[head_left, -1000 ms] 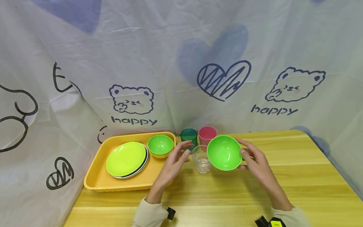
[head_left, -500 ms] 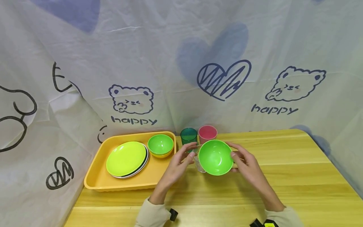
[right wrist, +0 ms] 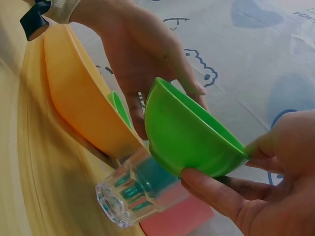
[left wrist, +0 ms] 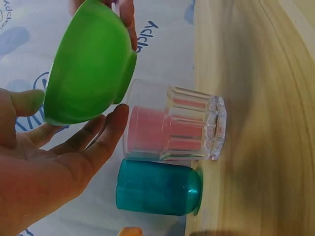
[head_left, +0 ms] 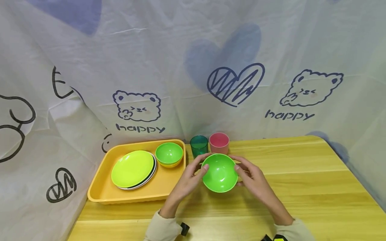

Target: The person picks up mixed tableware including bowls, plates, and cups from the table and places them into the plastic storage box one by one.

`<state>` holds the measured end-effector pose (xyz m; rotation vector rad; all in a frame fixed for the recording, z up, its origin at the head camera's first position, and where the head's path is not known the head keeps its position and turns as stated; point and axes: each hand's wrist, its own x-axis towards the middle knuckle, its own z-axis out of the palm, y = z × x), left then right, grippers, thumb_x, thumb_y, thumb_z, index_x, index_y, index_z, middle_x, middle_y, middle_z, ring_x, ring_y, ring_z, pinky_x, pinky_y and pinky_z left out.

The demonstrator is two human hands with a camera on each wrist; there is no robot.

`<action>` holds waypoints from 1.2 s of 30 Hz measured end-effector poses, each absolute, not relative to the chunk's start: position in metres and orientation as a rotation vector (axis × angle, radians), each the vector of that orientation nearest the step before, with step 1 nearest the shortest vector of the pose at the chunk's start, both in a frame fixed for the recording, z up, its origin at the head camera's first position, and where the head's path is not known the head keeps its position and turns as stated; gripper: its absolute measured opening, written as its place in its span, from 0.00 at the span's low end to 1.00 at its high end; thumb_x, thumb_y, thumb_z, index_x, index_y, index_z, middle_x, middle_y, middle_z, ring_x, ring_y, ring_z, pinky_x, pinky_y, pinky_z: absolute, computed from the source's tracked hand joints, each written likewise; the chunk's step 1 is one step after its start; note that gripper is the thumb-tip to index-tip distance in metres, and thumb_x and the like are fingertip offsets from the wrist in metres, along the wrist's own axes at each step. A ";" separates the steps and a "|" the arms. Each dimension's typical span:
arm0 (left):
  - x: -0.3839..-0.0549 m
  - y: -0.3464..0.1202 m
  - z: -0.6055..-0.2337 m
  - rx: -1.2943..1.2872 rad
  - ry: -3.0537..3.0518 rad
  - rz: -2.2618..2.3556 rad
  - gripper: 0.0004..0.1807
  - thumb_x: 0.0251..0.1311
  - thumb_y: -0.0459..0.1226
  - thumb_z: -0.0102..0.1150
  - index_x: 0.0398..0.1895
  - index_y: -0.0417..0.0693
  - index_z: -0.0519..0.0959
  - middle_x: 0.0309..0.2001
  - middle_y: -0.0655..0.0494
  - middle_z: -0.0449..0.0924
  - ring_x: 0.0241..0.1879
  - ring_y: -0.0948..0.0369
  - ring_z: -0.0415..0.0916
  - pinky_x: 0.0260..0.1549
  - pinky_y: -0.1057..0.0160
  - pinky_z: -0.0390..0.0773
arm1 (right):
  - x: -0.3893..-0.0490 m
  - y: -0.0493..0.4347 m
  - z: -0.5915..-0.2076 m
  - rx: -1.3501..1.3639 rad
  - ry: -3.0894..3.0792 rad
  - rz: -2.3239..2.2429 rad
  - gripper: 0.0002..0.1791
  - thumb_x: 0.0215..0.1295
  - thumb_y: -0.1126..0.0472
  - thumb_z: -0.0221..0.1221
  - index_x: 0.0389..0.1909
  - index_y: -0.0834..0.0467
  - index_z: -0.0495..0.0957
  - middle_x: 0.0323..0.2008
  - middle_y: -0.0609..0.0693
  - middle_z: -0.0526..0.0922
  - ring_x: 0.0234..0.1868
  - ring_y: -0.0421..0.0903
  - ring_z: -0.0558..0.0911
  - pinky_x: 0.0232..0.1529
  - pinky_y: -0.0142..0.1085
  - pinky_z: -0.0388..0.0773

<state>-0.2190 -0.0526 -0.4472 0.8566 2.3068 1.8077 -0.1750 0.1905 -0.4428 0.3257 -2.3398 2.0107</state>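
Note:
A green bowl [head_left: 220, 174] is held above the table between both hands, its inside facing the head camera. My right hand [head_left: 254, 179] pinches its right rim, thumb on the rim and fingers underneath, as the right wrist view shows with the bowl [right wrist: 192, 132]. On the opposite side, my left hand [head_left: 188, 179] has its thumb at the rim and its fingers curved under the bowl. Behind the bowl stands a clear glass [left wrist: 172, 120], hidden in the head view. A teal cup [head_left: 199, 145] and a pink cup [head_left: 219, 143] stand farther back.
Left on the wooden table [head_left: 316, 180] lies a yellow tray [head_left: 99, 187]. It holds stacked plates [head_left: 132, 169], a yellow-green one on top, and another green bowl [head_left: 169, 153] nested over a yellow one. A printed cloth [head_left: 181, 83] hangs behind the table.
The right hand has carried the green bowl left and toward the person, in front of the clear glass. The left hand has moved slightly right and come onto the bowl's left rim.

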 end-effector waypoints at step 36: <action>-0.240 -0.122 -0.403 0.442 2.442 1.853 0.22 0.76 0.27 0.43 0.69 0.35 0.71 0.63 0.34 0.73 0.45 0.46 0.84 0.31 0.59 0.88 | -0.187 0.183 -0.454 0.565 -2.424 1.722 0.20 0.77 0.63 0.57 0.66 0.61 0.75 0.53 0.61 0.84 0.52 0.57 0.85 0.49 0.42 0.86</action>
